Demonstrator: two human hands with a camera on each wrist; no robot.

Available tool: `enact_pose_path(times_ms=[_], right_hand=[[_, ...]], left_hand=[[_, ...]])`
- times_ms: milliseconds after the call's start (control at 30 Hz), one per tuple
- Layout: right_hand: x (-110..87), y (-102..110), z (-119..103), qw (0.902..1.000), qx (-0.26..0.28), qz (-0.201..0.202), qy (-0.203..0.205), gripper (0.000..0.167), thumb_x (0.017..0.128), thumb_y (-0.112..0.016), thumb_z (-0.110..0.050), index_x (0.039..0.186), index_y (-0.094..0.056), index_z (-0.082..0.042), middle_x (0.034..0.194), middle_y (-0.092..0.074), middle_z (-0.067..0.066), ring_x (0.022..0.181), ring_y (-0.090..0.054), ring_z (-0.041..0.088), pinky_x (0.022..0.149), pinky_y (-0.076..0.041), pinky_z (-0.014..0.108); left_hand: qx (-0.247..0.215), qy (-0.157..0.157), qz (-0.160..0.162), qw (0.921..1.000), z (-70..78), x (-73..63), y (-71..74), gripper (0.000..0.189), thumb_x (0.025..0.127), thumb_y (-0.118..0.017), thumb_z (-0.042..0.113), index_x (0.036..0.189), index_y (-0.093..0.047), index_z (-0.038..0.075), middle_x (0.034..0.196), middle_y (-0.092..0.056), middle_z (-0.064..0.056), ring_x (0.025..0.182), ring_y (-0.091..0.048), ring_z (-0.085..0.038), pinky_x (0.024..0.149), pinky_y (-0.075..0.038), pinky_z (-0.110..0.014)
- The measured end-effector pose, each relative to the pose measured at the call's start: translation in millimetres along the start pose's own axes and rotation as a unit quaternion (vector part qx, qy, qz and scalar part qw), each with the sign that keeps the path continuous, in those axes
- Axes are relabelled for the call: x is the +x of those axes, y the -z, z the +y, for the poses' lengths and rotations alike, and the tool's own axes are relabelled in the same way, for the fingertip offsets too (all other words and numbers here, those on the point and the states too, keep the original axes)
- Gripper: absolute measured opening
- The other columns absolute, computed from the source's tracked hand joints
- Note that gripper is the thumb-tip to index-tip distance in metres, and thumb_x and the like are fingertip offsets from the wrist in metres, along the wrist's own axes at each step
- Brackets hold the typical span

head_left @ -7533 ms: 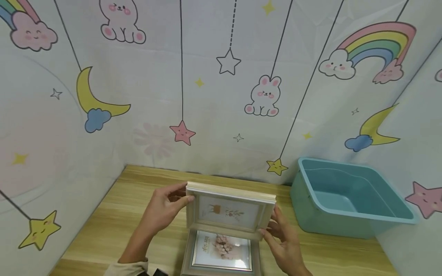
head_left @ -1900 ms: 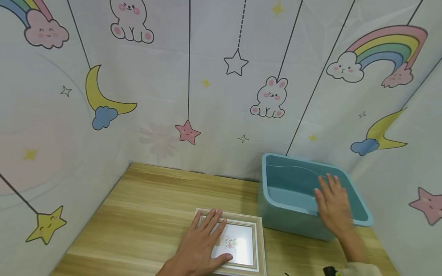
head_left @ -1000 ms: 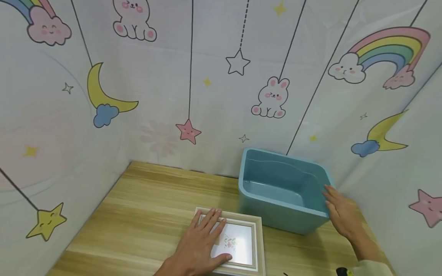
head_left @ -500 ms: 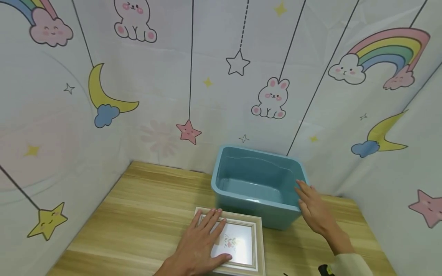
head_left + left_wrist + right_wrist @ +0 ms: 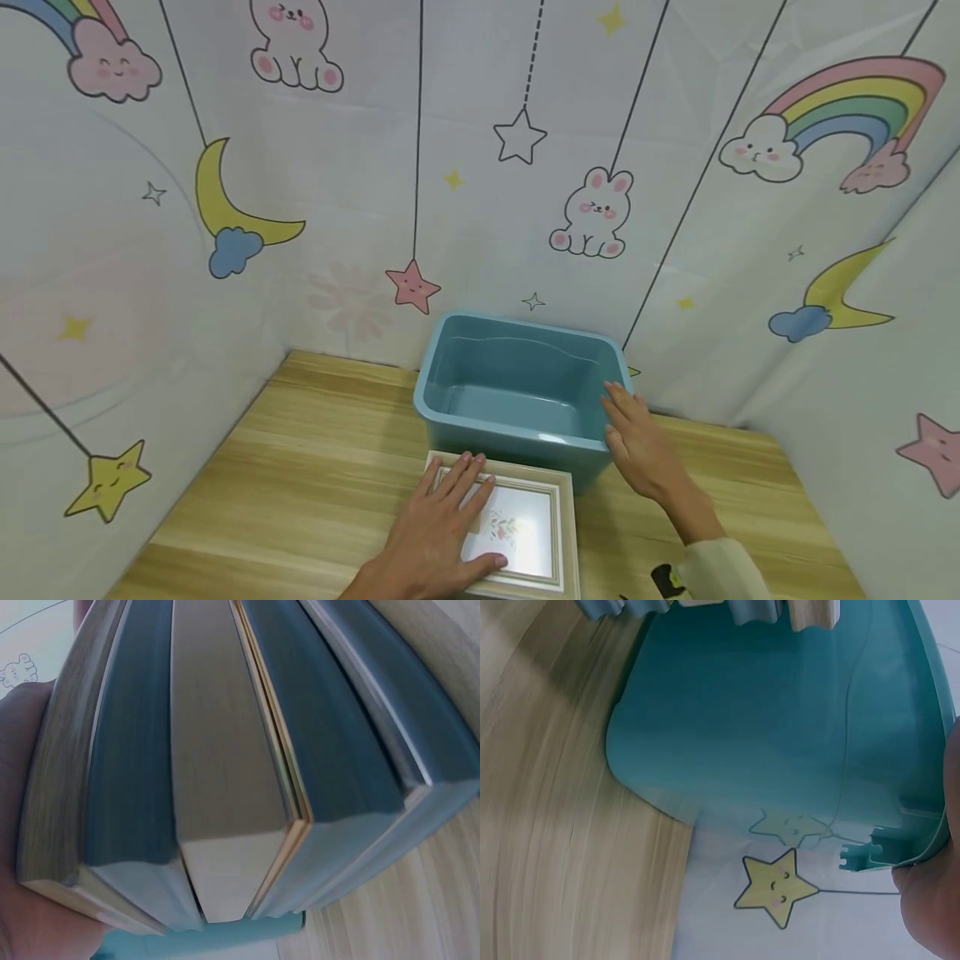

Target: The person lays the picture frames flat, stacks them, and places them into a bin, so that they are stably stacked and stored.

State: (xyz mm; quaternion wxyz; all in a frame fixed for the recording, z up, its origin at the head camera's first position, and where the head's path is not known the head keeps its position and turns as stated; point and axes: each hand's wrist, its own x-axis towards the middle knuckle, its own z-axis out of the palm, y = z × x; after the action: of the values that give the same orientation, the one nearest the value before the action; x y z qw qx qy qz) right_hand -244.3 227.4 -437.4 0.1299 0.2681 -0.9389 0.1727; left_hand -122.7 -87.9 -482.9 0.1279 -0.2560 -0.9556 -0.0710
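My left hand (image 5: 438,529) lies with spread fingers on a cream picture frame (image 5: 566,533) with a small floral print under its glass. In the left wrist view this is one of a stack of several frames; their beige and blue-grey side edges (image 5: 214,735) show one against another, with part of the left hand (image 5: 34,825) beside them. My right hand (image 5: 637,442) is at the right end of a teal plastic bin (image 5: 510,446), fairly straight fingers against its rim. The right wrist view shows the hand (image 5: 930,900) at the end of the bin (image 5: 742,750).
The bin stands right behind the frame stack, its inside bare. A wood-grain tabletop (image 5: 300,467) runs below everything. A white cloth backdrop (image 5: 480,217) with printed stars, moons and rabbits rises at the back and both sides.
The bin has slid left along the back of the table, with my right hand at its end. Earlier both hands held a frame over another; now my left hand rests on the stack.
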Motion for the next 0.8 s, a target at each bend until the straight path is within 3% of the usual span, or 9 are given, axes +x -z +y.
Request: enact_pose_path(times_ms=[333,533,800], right_hand=[[9.4,-6.9,-11.4,0.9999,0.015,-0.005,-0.005,0.047,0.102,-0.039,-0.011,0.144,-0.045,0.009,0.159,-0.034,0.023,0.149,-0.026,0.043,0.121,-0.017,0.061],[13.9,-8.6,-16.5,0.9997,0.020,-0.013,-0.010,0.047,0.103,-0.039,-0.012,0.145,-0.045,0.008,0.159,-0.034,0.022,0.150,-0.025,0.041,0.122,-0.016,0.061],[16.3,-11.7,-17.3,0.9993,0.034,-0.008,-0.012,0.046,0.103,-0.039,-0.013,0.145,-0.046,0.006,0.158,-0.037,0.023,0.150,-0.023,0.043,0.121,-0.015,0.062]], left_hand=[[0.009,-0.001,-0.004,0.9999,0.0,-0.2,-0.3,0.087,0.090,-0.033,0.080,0.150,-0.047,0.019,0.162,-0.035,-0.008,0.150,-0.033,-0.024,0.120,-0.018,-0.050],[0.016,-0.005,0.014,0.9997,-0.4,-0.6,-1.3,0.085,0.090,-0.035,0.080,0.149,-0.048,0.020,0.161,-0.037,-0.008,0.149,-0.034,-0.025,0.119,-0.015,-0.048],[0.006,0.000,0.006,1.0000,0.6,0.4,-0.7,0.085,0.089,-0.038,0.079,0.150,-0.047,0.021,0.162,-0.035,-0.007,0.151,-0.032,-0.024,0.120,-0.009,-0.047]])
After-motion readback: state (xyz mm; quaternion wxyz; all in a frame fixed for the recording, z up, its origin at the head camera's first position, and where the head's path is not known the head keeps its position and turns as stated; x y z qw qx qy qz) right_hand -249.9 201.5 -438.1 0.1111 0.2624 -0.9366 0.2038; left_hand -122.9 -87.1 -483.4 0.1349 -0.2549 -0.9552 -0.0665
